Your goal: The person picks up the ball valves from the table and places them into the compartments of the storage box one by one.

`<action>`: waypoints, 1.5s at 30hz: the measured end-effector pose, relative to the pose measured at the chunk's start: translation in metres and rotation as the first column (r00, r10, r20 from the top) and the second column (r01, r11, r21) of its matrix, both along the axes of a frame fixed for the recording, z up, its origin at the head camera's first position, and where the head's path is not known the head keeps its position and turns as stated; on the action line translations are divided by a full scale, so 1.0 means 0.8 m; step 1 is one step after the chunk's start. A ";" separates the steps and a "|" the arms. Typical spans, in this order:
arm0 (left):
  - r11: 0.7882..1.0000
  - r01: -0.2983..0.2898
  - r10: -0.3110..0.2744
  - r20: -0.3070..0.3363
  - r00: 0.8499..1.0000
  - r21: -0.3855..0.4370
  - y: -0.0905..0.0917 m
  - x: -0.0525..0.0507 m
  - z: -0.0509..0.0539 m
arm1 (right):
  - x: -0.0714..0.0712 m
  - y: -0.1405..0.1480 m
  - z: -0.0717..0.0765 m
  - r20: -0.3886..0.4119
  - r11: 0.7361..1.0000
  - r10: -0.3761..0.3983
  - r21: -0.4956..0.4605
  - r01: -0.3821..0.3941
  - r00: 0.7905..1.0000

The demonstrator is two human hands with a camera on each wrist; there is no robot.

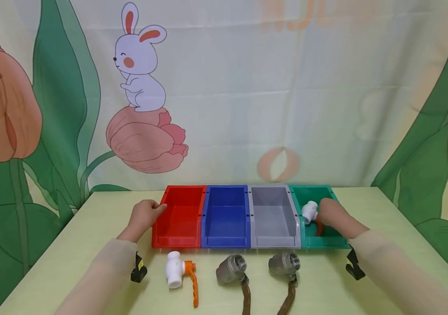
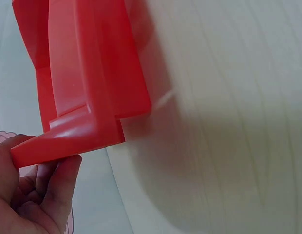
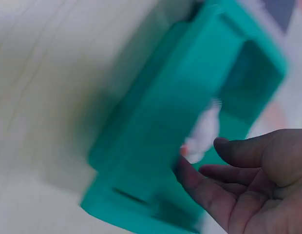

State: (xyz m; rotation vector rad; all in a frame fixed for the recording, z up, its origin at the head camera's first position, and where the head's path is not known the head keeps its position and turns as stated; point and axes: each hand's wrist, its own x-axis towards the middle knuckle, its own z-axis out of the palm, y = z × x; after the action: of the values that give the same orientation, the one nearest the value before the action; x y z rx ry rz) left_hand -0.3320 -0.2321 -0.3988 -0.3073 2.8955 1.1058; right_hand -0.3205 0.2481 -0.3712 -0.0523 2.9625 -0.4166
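My left hand pinches the side rim of the red bin at the row's left end. In the left wrist view, thumb and fingers lie on either side of that red rim. Over the green bin at the right end is my right hand, beside a white plastic ball valve with an orange handle lying inside. The right wrist view is blurred; there the thumb and forefinger of the hand stand apart, with the white valve beyond them.
Between the end bins stand a blue bin and a grey bin. In front lie another white ball valve with an orange handle and two metal ball valves, one left and one right, with brown handles. A printed curtain hangs behind.
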 end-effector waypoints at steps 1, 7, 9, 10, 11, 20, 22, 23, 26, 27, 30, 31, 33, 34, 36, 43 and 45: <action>1.000 0.003 -0.003 -0.003 1.000 -0.004 0.000 0.000 0.000 | 0.006 -0.001 0.008 -0.006 1.000 0.012 0.012 -0.011 1.000; 0.999 0.047 -0.047 0.016 0.999 -0.003 -0.001 0.000 0.006 | 0.068 -0.007 0.033 -0.161 0.990 0.096 -0.083 -0.111 0.982; 0.998 0.067 -0.067 0.026 0.997 -0.010 -0.003 0.001 0.009 | 0.091 -0.007 0.030 -0.195 0.975 0.136 -0.148 -0.166 0.971; 0.997 0.077 -0.077 0.029 0.997 -0.016 -0.003 0.001 0.010 | 0.101 -0.007 0.028 -0.183 0.964 0.150 -0.190 -0.184 0.972; 0.996 0.086 -0.086 0.031 0.996 -0.024 -0.004 0.001 0.012 | 0.110 -0.007 0.026 -0.159 0.951 0.164 -0.235 -0.199 0.974; 0.989 0.132 -0.126 0.088 0.988 -0.060 -0.006 0.003 0.031 | 0.136 -0.022 -0.030 0.093 0.859 0.178 -0.500 -0.109 0.980; 0.991 0.127 -0.122 0.101 0.987 -0.051 -0.005 0.002 0.034 | 0.135 -0.029 -0.042 0.119 0.848 0.156 -0.526 -0.071 0.981; 0.992 0.122 -0.117 0.105 0.988 -0.042 -0.004 0.002 0.036 | 0.135 -0.032 -0.047 0.135 0.841 0.140 -0.539 -0.046 0.981; 0.995 0.096 -0.094 0.112 0.989 -0.016 -0.002 0.001 0.037 | 0.134 -0.042 -0.059 0.154 0.828 0.114 -0.560 -0.008 0.981; 0.996 0.090 -0.088 0.112 0.990 -0.009 -0.002 0.001 0.037 | 0.134 -0.045 -0.061 0.155 0.827 0.108 -0.562 -0.002 0.982; 0.997 0.081 -0.081 0.109 0.991 0.006 -0.001 0.000 0.037 | 0.133 -0.049 -0.064 0.126 0.822 0.122 -0.569 -0.029 0.985; 0.997 0.080 -0.080 0.109 0.991 0.008 -0.001 0.000 0.036 | 0.133 -0.051 -0.064 0.117 0.822 0.131 -0.568 -0.041 0.984; 0.997 0.078 -0.078 0.109 0.991 0.011 -0.001 -0.001 0.035 | 0.132 -0.053 -0.065 0.109 0.827 0.143 -0.559 -0.058 0.984; 0.997 0.076 -0.077 0.109 0.991 0.012 -0.002 -0.001 0.035 | 0.132 -0.054 -0.065 0.108 0.830 0.146 -0.554 -0.062 0.983; 0.997 0.071 -0.072 0.111 0.991 0.018 -0.002 -0.002 0.033 | 0.131 -0.056 -0.066 0.108 0.839 0.149 -0.540 -0.068 0.983; 0.998 0.057 -0.059 0.103 0.993 0.026 -0.001 0.000 0.031 | 0.132 -0.059 -0.068 0.111 0.845 0.131 -0.533 -0.053 0.985; 0.998 0.059 -0.060 0.097 0.993 0.015 -0.001 0.002 0.031 | 0.133 -0.062 -0.069 0.112 0.844 0.112 -0.535 -0.035 0.987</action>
State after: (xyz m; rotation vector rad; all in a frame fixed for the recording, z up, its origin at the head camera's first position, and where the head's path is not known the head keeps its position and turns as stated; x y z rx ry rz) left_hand -0.3305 -0.2327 -0.3737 -0.2653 2.7925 1.0678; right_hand -0.2144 0.1989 -0.4265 -0.1888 2.6032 -1.1674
